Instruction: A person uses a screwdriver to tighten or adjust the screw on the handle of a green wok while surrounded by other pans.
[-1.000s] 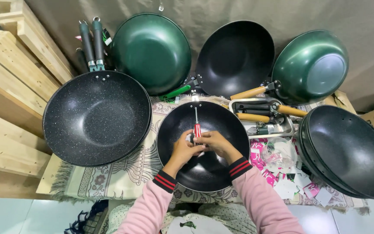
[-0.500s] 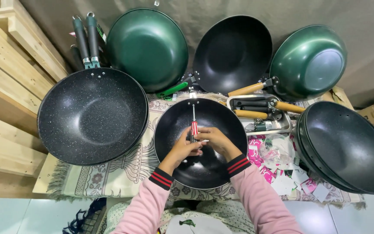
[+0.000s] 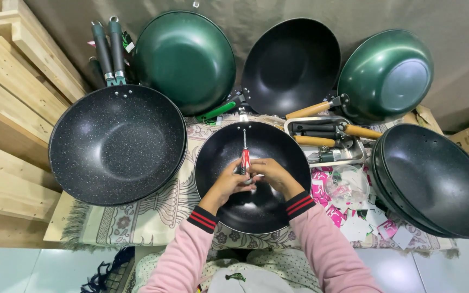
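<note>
While we look down, we see both hands meeting over a black wok (image 3: 256, 209) that lies in the middle, on a patterned cloth (image 3: 147, 217). Our left hand (image 3: 228, 183) and our right hand (image 3: 273, 174) are closed together around the red handle of a screwdriver (image 3: 245, 157). Its metal shaft points away from us, toward the far rim of the wok. We cannot tell what the tip touches.

To the left lies a speckled pan (image 3: 116, 144), just beside the wok. Behind it a green wok (image 3: 187, 61) leans on the wall, and next to that a second black wok (image 3: 291, 66) and another green wok (image 3: 386, 75). On the right, dark pans are stacked (image 3: 435, 182). Between this stack and the wok stands a metal tray (image 3: 354, 157) with wooden handles, and near it pink and white paper pieces (image 3: 354, 217) lie on the cloth. Wooden planks (image 3: 6, 108) lie on the far left.
</note>
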